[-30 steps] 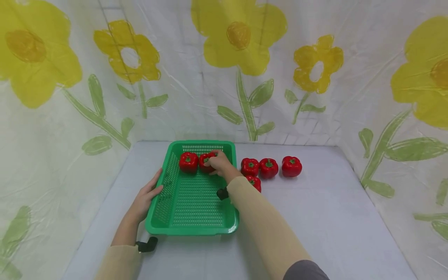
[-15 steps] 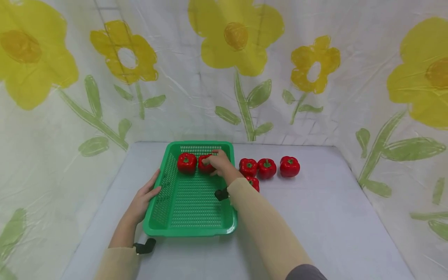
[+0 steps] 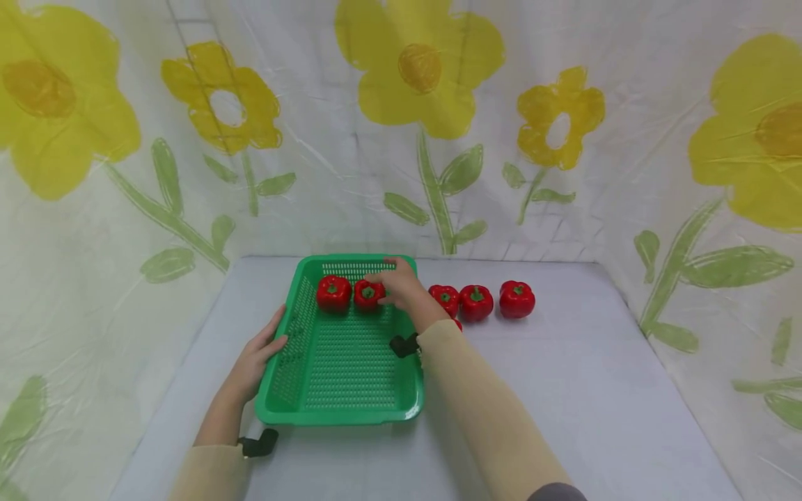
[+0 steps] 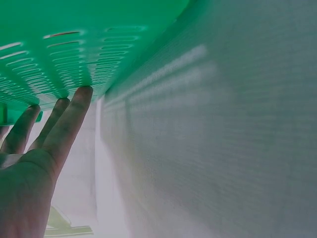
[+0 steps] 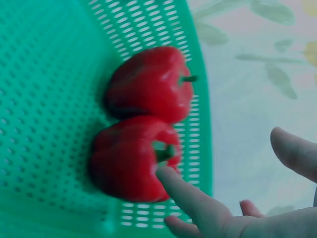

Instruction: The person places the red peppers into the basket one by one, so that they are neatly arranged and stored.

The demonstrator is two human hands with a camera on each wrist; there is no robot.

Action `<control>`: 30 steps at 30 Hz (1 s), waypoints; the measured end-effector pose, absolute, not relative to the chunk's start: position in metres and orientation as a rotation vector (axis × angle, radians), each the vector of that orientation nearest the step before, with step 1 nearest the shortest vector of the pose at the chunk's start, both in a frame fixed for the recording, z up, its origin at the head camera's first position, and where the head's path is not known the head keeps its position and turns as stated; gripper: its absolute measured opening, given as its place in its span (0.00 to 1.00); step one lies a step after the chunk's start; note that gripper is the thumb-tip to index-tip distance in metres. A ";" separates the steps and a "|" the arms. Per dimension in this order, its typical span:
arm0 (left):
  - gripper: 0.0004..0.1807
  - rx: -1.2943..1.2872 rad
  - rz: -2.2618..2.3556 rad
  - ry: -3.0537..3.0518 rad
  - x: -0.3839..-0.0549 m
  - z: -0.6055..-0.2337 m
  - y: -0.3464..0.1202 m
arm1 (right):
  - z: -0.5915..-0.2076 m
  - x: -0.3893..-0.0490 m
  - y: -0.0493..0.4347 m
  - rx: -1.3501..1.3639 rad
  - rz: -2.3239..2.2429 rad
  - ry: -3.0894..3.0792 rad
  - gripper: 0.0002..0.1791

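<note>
A green perforated plastic basket (image 3: 338, 418) holds two red bell peppers side by side at its far end. The left pepper (image 3: 333, 295) stands near the left corner, and beside it is the right pepper (image 3: 366, 296). Over the right pepper, my right hand (image 3: 406, 287) has its fingers spread. In the right wrist view one fingertip (image 5: 166, 174) lies close to that pepper's stem; contact cannot be told, and thumb and fingers are wide apart. My left hand (image 3: 253, 358) rests against the basket's left side, straight fingers (image 4: 74, 116) touching the outer slotted wall.
Right of the basket, several more red peppers sit on the white table (image 3: 564, 390): one by the basket (image 3: 443, 298), a middle one (image 3: 476, 303), a far-right one (image 3: 516, 299). Another is mostly hidden by my right sleeve. A flower-printed curtain (image 3: 313, 195) hangs behind.
My right hand has loosened from the right pepper, its fingers spreading and lifting slightly back to the right. The pepper stays in the basket. My left hand keeps its place.
</note>
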State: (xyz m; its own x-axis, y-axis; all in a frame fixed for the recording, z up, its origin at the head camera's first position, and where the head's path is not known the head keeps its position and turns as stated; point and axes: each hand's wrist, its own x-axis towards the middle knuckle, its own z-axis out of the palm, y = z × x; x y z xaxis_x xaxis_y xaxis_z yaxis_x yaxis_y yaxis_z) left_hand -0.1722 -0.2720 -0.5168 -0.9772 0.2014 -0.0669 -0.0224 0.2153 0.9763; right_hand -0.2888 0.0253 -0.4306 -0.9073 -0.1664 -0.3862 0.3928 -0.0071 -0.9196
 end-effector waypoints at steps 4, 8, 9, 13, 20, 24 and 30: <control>0.33 0.158 1.843 2.319 -0.171 -0.517 -0.272 | -0.418 -0.285 0.028 0.173 -2.011 1.844 0.41; 0.33 0.163 1.845 2.326 -0.171 -0.516 -0.272 | -0.409 -0.279 0.031 0.131 -2.057 1.813 0.40; 0.33 0.166 1.845 2.327 -0.171 -0.516 -0.271 | -0.407 -0.278 0.033 0.120 -2.065 1.811 0.39; 0.33 0.170 1.853 2.317 -0.171 -0.515 -0.271 | -0.401 -0.271 0.040 0.056 -2.096 1.778 0.38; 0.33 0.164 1.856 2.311 -0.170 -0.516 -0.272 | -0.393 -0.258 0.057 -0.075 -2.102 1.775 0.35; 0.33 0.184 1.865 2.301 -0.171 -0.517 -0.272 | -0.390 -0.252 0.067 -0.103 -2.137 1.788 0.34; 0.33 0.181 1.866 2.296 -0.172 -0.518 -0.273 | -0.390 -0.242 0.081 -0.152 -2.165 1.817 0.34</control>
State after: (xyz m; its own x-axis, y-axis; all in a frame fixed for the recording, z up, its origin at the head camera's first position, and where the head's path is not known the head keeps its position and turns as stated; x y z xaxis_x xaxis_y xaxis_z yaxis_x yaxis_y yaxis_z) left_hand -0.1723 -0.2729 -0.5177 -0.9769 0.2051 -0.0605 -0.0173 0.2059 0.9784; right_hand -0.2422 0.0814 -0.3902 -0.9465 -0.3011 -0.1157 0.1662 -0.1478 -0.9750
